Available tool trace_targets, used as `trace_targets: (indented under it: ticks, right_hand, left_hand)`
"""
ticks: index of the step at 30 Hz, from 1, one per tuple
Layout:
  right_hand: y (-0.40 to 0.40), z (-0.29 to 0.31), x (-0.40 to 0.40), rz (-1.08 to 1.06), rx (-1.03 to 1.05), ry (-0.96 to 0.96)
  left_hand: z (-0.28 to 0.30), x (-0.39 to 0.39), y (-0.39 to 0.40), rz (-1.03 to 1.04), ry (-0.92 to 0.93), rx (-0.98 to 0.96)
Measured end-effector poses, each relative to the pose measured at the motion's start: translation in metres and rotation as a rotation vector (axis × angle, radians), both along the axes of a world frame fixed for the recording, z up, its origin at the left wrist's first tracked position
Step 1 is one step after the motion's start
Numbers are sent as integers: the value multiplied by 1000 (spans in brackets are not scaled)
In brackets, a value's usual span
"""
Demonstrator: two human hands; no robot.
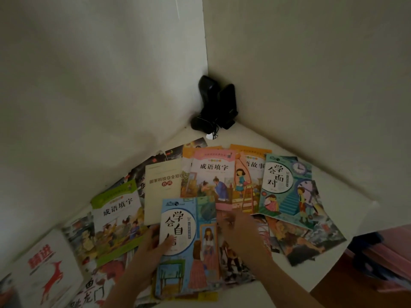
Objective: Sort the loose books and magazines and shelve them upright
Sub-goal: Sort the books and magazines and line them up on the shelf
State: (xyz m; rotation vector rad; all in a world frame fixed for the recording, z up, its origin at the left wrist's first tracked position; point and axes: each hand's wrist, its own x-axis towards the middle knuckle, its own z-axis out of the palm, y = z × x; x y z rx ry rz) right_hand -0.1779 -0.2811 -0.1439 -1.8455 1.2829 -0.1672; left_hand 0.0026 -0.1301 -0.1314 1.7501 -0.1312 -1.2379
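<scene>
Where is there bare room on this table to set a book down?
Bare white table lies between the black speakers and the books' far edges, and along the right edge past the teal book. The centre, around both hands, is crowded.

A home room corner: children's books (213,181) spread on a white tabletop (347,196).

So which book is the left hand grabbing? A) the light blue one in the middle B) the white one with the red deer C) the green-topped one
A: the left hand holds the left edge of the light blue book, thumb on its cover; the red deer book lies untouched.
</scene>
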Motion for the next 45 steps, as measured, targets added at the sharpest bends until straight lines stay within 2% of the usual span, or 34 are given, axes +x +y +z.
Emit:
trace_targets:
  ticks: [2, 5, 9, 12, 17, 23, 27, 29, 32, 35, 38, 40, 41, 43, 45]
  right_hand:
    - [-26, -9, 10, -125, -113, -34]
    - [-56, -17, 35, -128, -143, -26]
    - [-82, -28, 62, -197, -12, 128]
    - [-88, -34, 73, -130, 60, 256]
    - [-70, -20, 76, -176, -37, 343]
    - [-70, -14, 82, -187, -79, 374]
    - [-69, -25, 77, -223, -9, 265]
    - [-75, -49, 77, -251, 54, 210]
    - [-80, -25, 68, -249, 77, 70]
    - [-95, -2, 48, -198, 87, 125]
    - [-113, -3, 19, -136, 5, 296]
    - [-117, 2, 3, 5, -51, 381]
    - [-118, 4, -1, 29, -55, 354]
    - [-119, 5, -5, 2, -36, 277]
    - [-121, 11, 1, -32, 19, 220]
  left_hand:
    - [-7, 4, 1, 8, -7, -19]
    - [-15, 3, 3, 32, -19, -49]
    - [-19, -3, 5, 26, -71, -88]
    - [-20, -2, 9, 20, -90, -110]
    - [-18, -2, 13, 42, -73, -145]
    - [-4, 17, 44, 143, -47, -64]
    - [12, 41, 57, 306, -23, -120]
    - [19, 51, 42, 320, -44, -165]
    - [26, 57, -7, 279, -17, -220]
    - [28, 53, -72, 159, 12, -292]
    - [18, 40, -127, 67, 25, -293]
    - [5, 24, -154, 20, -37, -242]
    - [-4, 18, -163, -17, -139, -190]
    - [-20, 7, -173, -86, -372, -82]
    - [-28, 1, -174, -101, -507, -48]
